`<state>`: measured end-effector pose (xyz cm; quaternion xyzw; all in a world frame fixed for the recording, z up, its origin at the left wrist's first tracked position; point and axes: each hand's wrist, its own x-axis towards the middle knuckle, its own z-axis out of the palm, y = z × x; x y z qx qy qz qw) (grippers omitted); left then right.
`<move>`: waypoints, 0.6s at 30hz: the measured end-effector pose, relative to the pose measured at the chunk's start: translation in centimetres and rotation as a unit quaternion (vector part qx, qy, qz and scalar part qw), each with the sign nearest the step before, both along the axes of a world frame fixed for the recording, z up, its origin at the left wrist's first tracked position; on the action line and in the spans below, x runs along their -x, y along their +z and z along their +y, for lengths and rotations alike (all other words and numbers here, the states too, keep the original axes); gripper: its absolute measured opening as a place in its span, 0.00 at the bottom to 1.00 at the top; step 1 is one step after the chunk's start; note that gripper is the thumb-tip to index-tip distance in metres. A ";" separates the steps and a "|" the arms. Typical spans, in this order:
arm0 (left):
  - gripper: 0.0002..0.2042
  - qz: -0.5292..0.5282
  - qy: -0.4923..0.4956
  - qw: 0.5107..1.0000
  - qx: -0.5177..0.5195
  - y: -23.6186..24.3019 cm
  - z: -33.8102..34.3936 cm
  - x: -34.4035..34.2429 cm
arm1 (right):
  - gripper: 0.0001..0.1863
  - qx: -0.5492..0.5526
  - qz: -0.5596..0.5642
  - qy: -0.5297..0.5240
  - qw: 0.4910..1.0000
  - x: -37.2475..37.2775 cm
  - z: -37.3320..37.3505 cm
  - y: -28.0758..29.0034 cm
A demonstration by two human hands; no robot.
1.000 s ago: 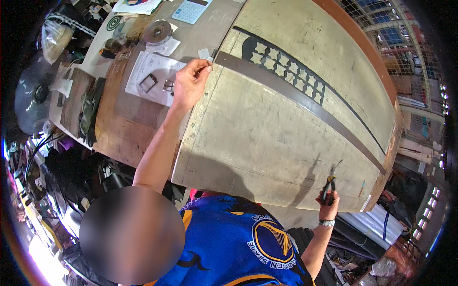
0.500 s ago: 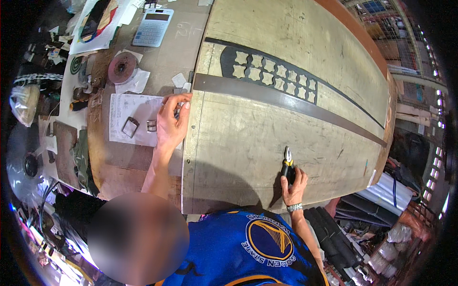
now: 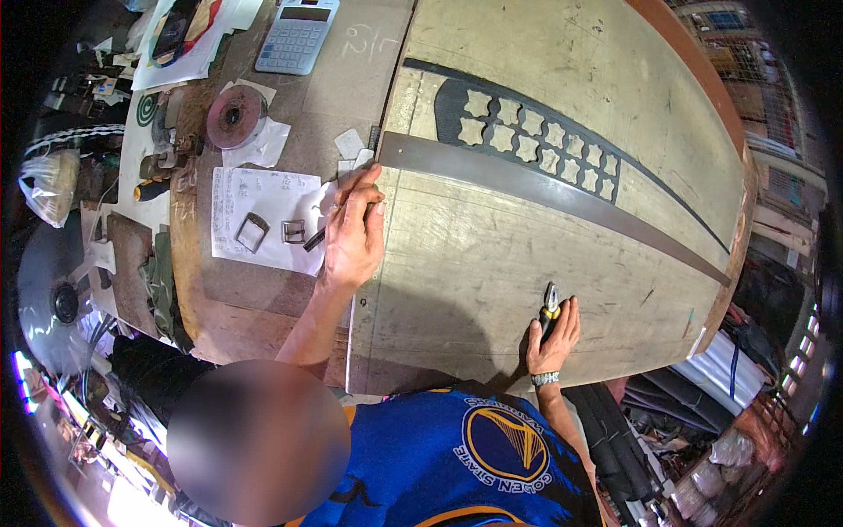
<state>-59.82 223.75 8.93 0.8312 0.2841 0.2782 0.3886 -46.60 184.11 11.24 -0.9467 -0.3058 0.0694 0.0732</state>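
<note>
A person in a blue shirt leans over a big pale board (image 3: 527, 263) that lies flat on the table (image 3: 263, 299) and takes up most of the view. The left hand (image 3: 354, 233) rests at the board's left edge, right where a long dark strap (image 3: 544, 198) begins, with the fingers curled shut around a thin dark pen-like tool (image 3: 314, 239); the palm presses down there, which seems meant to pin the strap's end so it stays flat and straight. The right hand (image 3: 553, 338) lies on the board near its lower edge, well apart from the strap, its grip closed around a pair of pliers (image 3: 550, 307) whose tips point up toward the strap; held low and idle like this, the pliers look kept ready rather than in use. Above the strap lies a darker curved piece with a row of pale cut-out shapes (image 3: 540, 140), set alongside it. Just left of the left hand a sheet of paper (image 3: 255, 202) carries two metal buckles (image 3: 272, 233), close at hand beside the strap's end. Farther up the table sit a round grinding disc (image 3: 234, 116) and a calculator (image 3: 297, 37).
</note>
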 end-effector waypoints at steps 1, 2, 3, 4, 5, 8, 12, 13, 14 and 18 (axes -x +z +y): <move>0.05 0.004 -0.003 1.000 -0.012 0.0 0.1 0.0 | 0.40 0.000 -0.001 0.000 1.000 0.0 0.0 -0.1; 0.05 0.007 -0.007 1.000 -0.025 0.1 0.1 0.0 | 0.40 0.001 -0.003 -0.001 1.000 0.0 0.1 -0.1; 0.05 0.008 -0.006 1.000 -0.024 0.2 0.2 -0.1 | 0.39 0.001 -0.006 -0.001 1.000 -0.1 0.1 -0.1; 0.05 0.016 -0.008 0.999 -0.028 0.4 0.1 -0.1 | 0.39 0.001 -0.005 0.000 1.000 0.0 0.2 -0.1; 0.06 0.023 -0.009 0.999 -0.031 0.5 0.1 -0.1 | 0.39 0.001 -0.007 -0.001 1.000 0.0 0.2 -0.1; 0.06 0.023 -0.011 0.999 -0.039 0.5 0.1 -0.4 | 0.39 0.006 -0.013 -0.005 1.000 0.1 0.2 -0.1; 0.06 0.061 -0.006 0.997 -0.049 0.7 -0.1 -0.3 | 0.39 0.009 -0.010 -0.014 1.000 0.2 0.0 -0.1; 0.06 0.057 -0.009 0.997 -0.049 0.8 -0.1 -0.3 | 0.39 0.004 -0.008 -0.013 1.000 0.3 0.2 -0.1; 0.06 0.060 -0.004 0.997 -0.054 0.9 -0.1 -0.3 | 0.39 0.004 -0.010 -0.011 1.000 0.3 0.2 -0.1; 0.05 0.063 -0.002 0.996 -0.062 0.4 -0.3 -0.2 | 0.39 0.000 -0.017 -0.006 1.000 0.2 0.2 -0.2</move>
